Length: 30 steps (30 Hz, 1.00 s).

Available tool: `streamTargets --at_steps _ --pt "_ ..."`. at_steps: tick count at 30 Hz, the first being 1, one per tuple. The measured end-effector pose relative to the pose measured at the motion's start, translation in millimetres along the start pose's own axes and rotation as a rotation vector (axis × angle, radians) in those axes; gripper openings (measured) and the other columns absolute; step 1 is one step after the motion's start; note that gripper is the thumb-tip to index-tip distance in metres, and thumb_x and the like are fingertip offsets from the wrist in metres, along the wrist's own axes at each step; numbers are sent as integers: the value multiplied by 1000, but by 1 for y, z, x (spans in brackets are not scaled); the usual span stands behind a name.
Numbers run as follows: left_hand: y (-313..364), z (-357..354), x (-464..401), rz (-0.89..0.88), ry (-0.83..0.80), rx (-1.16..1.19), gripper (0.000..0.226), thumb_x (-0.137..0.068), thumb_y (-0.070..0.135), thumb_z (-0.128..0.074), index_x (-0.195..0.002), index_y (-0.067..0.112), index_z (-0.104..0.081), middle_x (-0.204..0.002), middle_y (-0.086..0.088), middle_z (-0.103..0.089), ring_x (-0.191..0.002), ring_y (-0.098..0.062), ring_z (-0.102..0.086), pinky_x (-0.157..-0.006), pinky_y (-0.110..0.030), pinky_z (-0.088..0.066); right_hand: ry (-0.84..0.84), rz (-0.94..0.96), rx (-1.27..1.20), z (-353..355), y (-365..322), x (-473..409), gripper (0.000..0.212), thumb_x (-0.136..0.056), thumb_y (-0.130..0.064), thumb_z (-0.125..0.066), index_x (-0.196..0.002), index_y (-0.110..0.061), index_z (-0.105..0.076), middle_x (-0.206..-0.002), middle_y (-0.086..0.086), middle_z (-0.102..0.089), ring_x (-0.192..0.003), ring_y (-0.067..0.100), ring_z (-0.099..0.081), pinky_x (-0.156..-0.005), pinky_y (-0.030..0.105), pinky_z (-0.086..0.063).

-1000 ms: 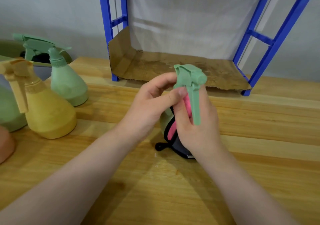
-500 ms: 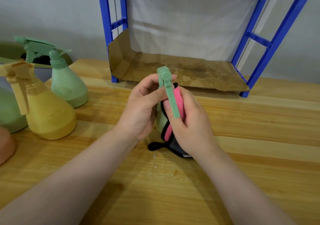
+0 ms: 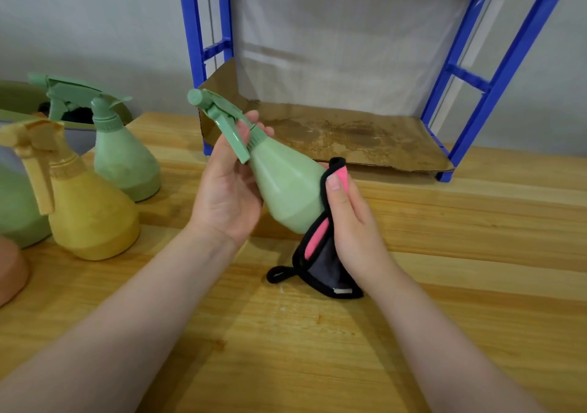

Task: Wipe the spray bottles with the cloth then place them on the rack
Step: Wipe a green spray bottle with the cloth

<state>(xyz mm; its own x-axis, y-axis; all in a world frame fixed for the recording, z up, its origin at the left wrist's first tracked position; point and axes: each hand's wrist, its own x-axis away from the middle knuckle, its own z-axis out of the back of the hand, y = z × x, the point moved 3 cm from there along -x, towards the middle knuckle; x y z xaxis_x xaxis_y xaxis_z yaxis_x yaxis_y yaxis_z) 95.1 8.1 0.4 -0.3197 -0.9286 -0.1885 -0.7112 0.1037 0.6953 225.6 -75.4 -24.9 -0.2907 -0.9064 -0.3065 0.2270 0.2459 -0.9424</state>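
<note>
Nearest the camera, above the wooden surface (image 3: 317, 349), a pale green spray bottle (image 3: 286, 187) is held tilted, nozzle up and to the left. Its neck is gripped by the curled fingers of the left hand (image 3: 228, 190). A pink and grey cloth (image 3: 320, 247) with black trim is pinched against the bottle's base by the right hand (image 3: 352, 222). Farther left, a yellow spray bottle (image 3: 89, 209) and a green spray bottle (image 3: 124, 161) are stood upright. Behind, a blue rack (image 3: 495, 72) is lined with brown cardboard (image 3: 343, 133).
</note>
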Motion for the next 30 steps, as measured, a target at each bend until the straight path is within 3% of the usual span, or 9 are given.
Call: streamTargets --at_steps 2,6,10,13,15,18,21,25,30 --pt "2 -2 0 -16 -19 -60 24 -87 33 -62 -107 21 -68 -90 7 -70 -98 -12 -65 -89 -32 -54 25 -46 -37 2 3 0 27 -101 -45 -37 -110 -40 -62 -98 -30 -70 -97 -15 -62 -77 2 -43" --pt "6 -11 3 -90 -90 -183 28 -80 31 -70 -105 19 -71 -99 0 -72 -106 -16 -65 -100 -40 -48 147 28 42 3 4 -1 38 -106 -37 -32 -127 -23 -61 -114 -9 -71 -109 0 -63 -95 24 -50" --pt "10 -13 5 -258 -90 -443 18 -90 11 -65 -102 23 -72 -103 2 -74 -105 -13 -67 -89 -30 -52 307 159 -27 13 -12 -2 44 -105 -35 -29 -129 -14 -58 -117 1 -70 -114 15 -64 -104 43 -47" --pt "15 -15 8 -441 -90 -752 27 -90 4 -65 -107 24 -68 -103 10 -72 -100 -4 -66 -86 -20 -50 348 268 -62 21 -26 0 44 -105 -28 -26 -131 -6 -55 -110 10 -69 -108 23 -64 -98 41 -49" --pt "17 -16 9 -543 -84 -941 28 -88 7 -68 -108 26 -65 -101 18 -69 -98 3 -63 -85 -15 -48 342 361 -69 22 -36 4 42 -107 -25 -24 -130 -3 -52 -100 15 -62 -98 33 -59 -89 48 -49" --pt "19 -12 6 -640 -42 -1167 20 -85 22 -68 -104 29 -65 -96 26 -64 -97 5 -59 -93 -30 -50 318 493 -102 20 -45 9 42 -105 -33 -27 -128 -6 -49 -97 10 -53 -90 32 -51 -82 51 -45" --pt "16 -9 4 -701 -34 -1388 22 -83 31 -66 -105 24 -66 -93 28 -58 -95 15 -50 -106 -45 -39 269 592 -3 16 -48 11 49 -105 -43 -32 -133 -5 -47 -111 9 -52 -103 27 -51 -92 56 -41" --pt "9 -14 9 -778 -138 -1561 28 -84 41 -61 -103 21 -66 -97 15 -68 -91 -4 -60 -110 -35 -27 289 579 309 14 -44 10 42 -102 -23 -30 -136 -4 -47 -116 1 -50 -110 9 -50 -101 25 -36" --pt "-1 -24 19 -828 -244 -1637 24 -83 37 -62 -97 18 -66 -91 9 -69 -88 -12 -64 -107 -37 -30 290 370 471 18 -34 2 44 -99 -37 -44 -139 -18 -46 -118 -1 -47 -108 2 -50 -95 8 -34"
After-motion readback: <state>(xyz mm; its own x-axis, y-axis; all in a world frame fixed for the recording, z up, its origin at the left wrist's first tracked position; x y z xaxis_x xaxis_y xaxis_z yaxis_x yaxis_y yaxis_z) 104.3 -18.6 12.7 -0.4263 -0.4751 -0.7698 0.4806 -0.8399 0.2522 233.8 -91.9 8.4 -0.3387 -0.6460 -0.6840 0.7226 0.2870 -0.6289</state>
